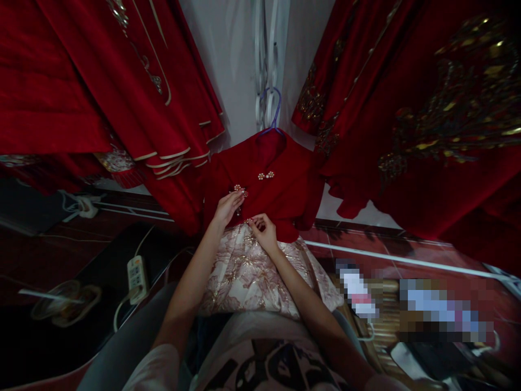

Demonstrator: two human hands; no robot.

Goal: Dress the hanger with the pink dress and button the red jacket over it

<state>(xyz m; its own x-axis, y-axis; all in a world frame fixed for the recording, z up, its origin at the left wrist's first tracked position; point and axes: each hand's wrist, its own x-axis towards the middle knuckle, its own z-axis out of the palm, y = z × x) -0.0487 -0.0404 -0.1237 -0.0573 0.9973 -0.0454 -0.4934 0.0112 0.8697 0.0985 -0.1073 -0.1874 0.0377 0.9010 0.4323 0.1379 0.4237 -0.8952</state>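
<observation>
A red jacket (pixel 228 168) hangs on a blue hanger (pixel 278 108) in front of me, with a beaded flower clasp (pixel 266 176) near its collar. My left hand (pixel 230 207) lies against the jacket front, fingers stretched out, touching another cluster of beaded flowers (pixel 238 188). At the lower hem my right hand (pixel 264 232) is closed in a pinch; a small shiny bit shows at its fingertips, too small to name. Below the jacket, a pale skirt with a gold and pink floral pattern (pixel 272 277) spreads over my lap.
Red garments (pixel 163 98) hang at left, and embroidered red ones (pixel 366 136) at right. A power strip (pixel 137 279) and a clear bowl (pixel 65 301) rest on a dark surface at left. Blurred-out items lie on a slatted wooden stool (pixel 386 309) at right.
</observation>
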